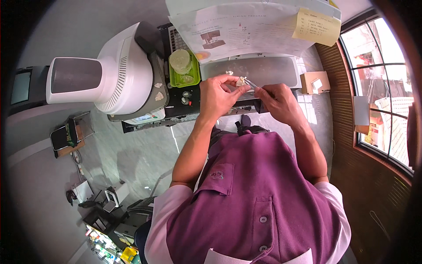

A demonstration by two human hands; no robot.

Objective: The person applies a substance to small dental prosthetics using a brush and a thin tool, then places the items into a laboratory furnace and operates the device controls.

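Note:
My left hand (216, 97) pinches a small, rough, cream-coloured piece (240, 82) between thumb and fingers. In my right hand (278, 104) is a slim pair of metal tweezers (251, 83), whose tips meet the piece or lie right beside it. Both hands are held close together over the near edge of a grey metal tray (272, 70). A similar small piece (229, 72) shows just beyond my left fingers. Two more pale pieces, one upper (158, 85) and one lower (159, 96), rest on the dark platform of the white machine at left.
A white furnace-like machine (116, 75) stands to the left. Next to it, a green basket (194, 75) holds a round, clear container (180, 60). Small bottles (186, 100) stand near the counter's front edge. Printed sheets (250, 33) hang above the tray; a cardboard box (314, 82) lies to the right.

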